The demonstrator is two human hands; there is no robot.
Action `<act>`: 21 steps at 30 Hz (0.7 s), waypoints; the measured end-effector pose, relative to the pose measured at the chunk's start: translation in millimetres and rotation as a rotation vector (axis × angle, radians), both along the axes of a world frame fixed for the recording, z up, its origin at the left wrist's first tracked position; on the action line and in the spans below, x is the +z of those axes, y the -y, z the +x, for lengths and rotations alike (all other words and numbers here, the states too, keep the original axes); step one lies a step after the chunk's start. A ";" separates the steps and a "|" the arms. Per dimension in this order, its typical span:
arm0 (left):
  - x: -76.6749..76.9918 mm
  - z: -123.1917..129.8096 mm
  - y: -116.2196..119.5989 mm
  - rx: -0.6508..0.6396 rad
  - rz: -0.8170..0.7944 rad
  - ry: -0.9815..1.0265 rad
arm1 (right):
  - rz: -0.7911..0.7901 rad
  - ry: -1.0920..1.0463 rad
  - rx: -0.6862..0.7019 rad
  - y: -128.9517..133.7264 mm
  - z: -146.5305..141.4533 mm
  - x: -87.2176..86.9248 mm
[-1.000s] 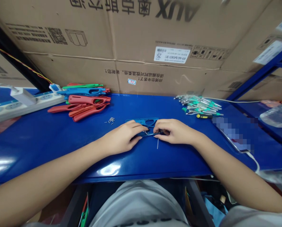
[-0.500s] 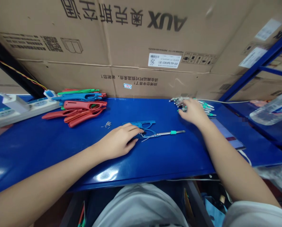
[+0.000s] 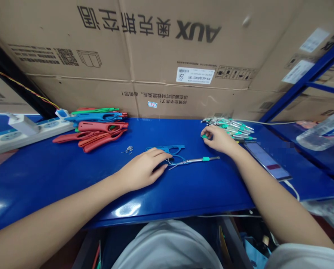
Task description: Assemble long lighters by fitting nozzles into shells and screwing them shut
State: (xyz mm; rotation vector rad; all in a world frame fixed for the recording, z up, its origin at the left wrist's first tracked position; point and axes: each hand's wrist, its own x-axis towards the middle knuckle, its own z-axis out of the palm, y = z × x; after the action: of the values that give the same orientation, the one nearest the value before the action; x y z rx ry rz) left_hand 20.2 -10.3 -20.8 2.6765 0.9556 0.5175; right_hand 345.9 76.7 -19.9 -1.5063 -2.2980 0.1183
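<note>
Right hand (image 3: 216, 140) has pulled back to the near edge of the rod pile (image 3: 236, 127), left hand (image 3: 147, 169) hasn't budged

Picture a clock centred on the lower blue lighter casing (image 3: 181, 158), with 12 towards the big carton (image 3: 155, 48). That casing sits partly under the left hand, fingers curled over its handle end and thumb on the 6 o'clock side. Looks like a hold, but I can't tell how firm.

Long axis runs roughly 9 to 3, with the steel tube (image 3: 196, 161) and its green collar (image 3: 206, 159) sticking out at 3. So the left hand's the near one, actually touching. The right is off at 2, apart from the tube, thumb and fingertips pinched around a small green part (image 3: 205, 136). Can't make out its shape.

Upper blue casing half (image 3: 180, 147) lies just beside at 12, nearly parallel.

Surface is a glossy blue tabletop (image 3: 183, 190) with glare at about 7. Metal pins (image 3: 129, 149) lie loose between 9 and 10, red casings (image 3: 102, 135) are heaped at 10, the white power strip (image 3: 53, 126) is further out that way, and a phone (image 3: 264, 157) is at 3. Carton walls off the whole far side.
</note>
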 end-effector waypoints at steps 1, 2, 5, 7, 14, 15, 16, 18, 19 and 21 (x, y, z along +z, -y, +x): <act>-0.6 0.4 0.1 0.005 -0.001 0.014 | 0.012 -0.031 0.017 1.4 -2.7 0.1; -1.3 0.8 0.0 0.009 -0.003 0.027 | 0.023 -0.059 0.029 2.7 -5.2 0.4; -3.3 2.1 -1.0 0.018 -0.014 0.056 | 0.031 -0.133 0.051 6.4 -11.9 1.5; -4.3 2.5 -1.7 0.017 -0.023 0.068 | 0.007 -0.163 0.057 7.8 -15.0 1.5; -7.6 3.0 -3.1 0.022 -0.033 0.099 | -0.218 -0.419 -0.026 7.8 -18.9 -2.6; -8.0 3.4 -3.4 0.023 -0.032 0.099 | -0.281 -0.473 -0.039 8.0 -19.4 -2.4; -8.4 3.9 -3.6 0.025 -0.031 0.099 | -0.344 -0.516 -0.051 8.3 -20.1 -1.9; -9.0 4.8 -4.1 0.025 -0.026 0.094 | -0.451 -0.567 -0.087 9.4 -21.6 -0.5; -9.3 5.0 -4.2 0.024 -0.022 0.091 | -0.494 -0.571 -0.110 10.0 -22.5 0.3; -9.7 4.9 -4.4 0.025 -0.019 0.083 | -0.544 -0.534 -0.147 11.1 -23.8 1.4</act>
State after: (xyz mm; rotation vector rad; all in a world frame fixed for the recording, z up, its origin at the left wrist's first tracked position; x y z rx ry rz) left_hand 25.1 -5.8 -30.4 2.6075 0.9667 0.6165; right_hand 322.1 65.6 -18.4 -1.6207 -1.7894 1.0390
